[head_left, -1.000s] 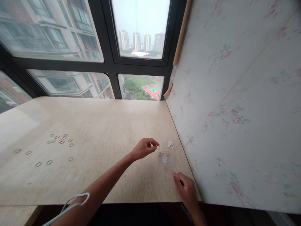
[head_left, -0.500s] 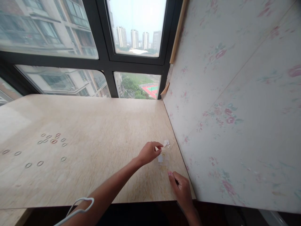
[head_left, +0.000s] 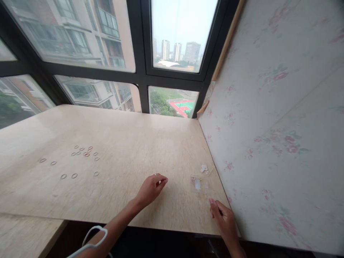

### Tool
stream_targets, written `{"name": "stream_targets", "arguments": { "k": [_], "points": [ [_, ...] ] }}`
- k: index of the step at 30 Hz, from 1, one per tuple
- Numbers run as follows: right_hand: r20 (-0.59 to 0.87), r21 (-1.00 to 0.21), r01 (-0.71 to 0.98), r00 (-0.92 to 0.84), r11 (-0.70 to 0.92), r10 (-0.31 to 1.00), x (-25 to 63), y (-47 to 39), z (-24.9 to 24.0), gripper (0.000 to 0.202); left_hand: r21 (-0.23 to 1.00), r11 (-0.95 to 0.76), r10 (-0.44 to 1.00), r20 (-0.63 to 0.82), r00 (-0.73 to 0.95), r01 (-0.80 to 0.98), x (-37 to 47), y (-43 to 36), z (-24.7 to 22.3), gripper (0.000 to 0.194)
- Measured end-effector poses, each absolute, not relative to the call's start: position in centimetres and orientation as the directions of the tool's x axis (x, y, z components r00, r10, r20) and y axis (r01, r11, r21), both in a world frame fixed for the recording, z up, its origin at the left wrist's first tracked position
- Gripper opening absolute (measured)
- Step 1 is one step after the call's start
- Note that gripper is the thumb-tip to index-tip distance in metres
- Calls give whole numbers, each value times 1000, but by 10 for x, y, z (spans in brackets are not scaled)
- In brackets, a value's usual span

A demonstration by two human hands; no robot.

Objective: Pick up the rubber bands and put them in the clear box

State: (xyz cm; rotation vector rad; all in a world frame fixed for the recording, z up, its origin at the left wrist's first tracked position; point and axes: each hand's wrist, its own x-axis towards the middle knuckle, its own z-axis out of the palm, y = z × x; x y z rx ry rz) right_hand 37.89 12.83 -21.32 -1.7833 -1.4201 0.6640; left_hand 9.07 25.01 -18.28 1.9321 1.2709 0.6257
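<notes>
My left hand point(head_left: 151, 188) is over the pale stone sill, left of a clear plastic box point(head_left: 205, 187). Its thumb and fingers are pinched together; anything between them is too small to make out. A thin ring circles one of its fingers. My right hand point(head_left: 223, 217) is near the front edge, just below and right of the box, with its fingers curled shut and their contents hidden. Inside the box are small gold-coloured pieces and a white label-like patch. Small white pieces point(head_left: 204, 168) lie behind the box, close to the wall.
Several thin grey and reddish rings point(head_left: 74, 176) lie spread over the left part of the marble-patterned sill point(head_left: 129, 143). A floral-papered wall point(head_left: 258, 161) borders the right side. Dark-framed windows point(head_left: 172, 78) stand behind. A white cable loop point(head_left: 92, 245) hangs by my left forearm.
My left hand has moved left, away from the box and the white pieces, with its fingers now pinched. My right hand stays beside the box. The view has turned left.
</notes>
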Motion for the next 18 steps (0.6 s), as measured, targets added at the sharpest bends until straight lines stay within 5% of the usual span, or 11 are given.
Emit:
{"name": "stream_targets", "arguments": {
  "k": [5, 11, 18],
  "points": [
    [85, -854, 518, 226, -45, 970, 344, 136, -200, 48, 781, -286, 878, -18, 478, 555, 39, 222, -183, 32],
    [171, -856, 478, -94, 195, 981, 257, 178, -182, 46, 863, -258, 885, 30, 465, 435, -15, 204, -187, 36],
    [122, -866, 406, -394, 292, 911, 139, 263, -174, 44, 779, -439, 846, 191, 497, 448, -37, 184, -194, 26]
  ]
}}
